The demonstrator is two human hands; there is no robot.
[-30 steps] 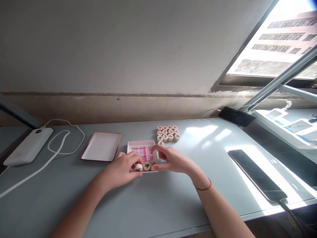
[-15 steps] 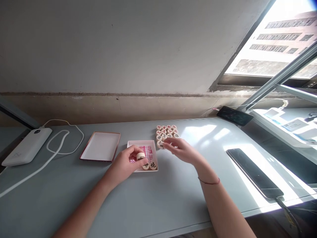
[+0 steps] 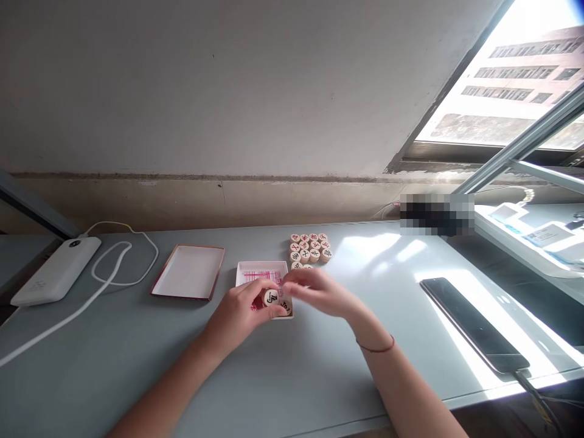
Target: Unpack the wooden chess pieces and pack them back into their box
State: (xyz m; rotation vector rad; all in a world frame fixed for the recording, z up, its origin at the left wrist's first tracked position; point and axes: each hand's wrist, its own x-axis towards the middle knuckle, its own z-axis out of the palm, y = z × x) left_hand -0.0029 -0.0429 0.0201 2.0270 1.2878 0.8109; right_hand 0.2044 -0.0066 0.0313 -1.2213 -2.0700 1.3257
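With the box as your clock's centre, the worktop (image 3: 283, 377) carries its lid (image 3: 189, 272), inner side up, between 9 and 10 o'clock. The box (image 3: 262, 266) itself sits between your hands. Your right hand (image 3: 322, 292) now hovers at its 3 o'clock side, back from the pieces set out at 1 to 2 o'clock; its fingers are blurred, so you cannot tell whether they grip anything. Your left hand (image 3: 237, 307) comes in from 8 o'clock. The block of pieces (image 3: 314, 245) now shows two in its nearest row against one a second ago, so the row looks to be growing. Your left fingers pinch a single piece (image 3: 271, 297) over the box, its black character facing you; another piece (image 3: 286, 308) lies at 5 o'clock inside.
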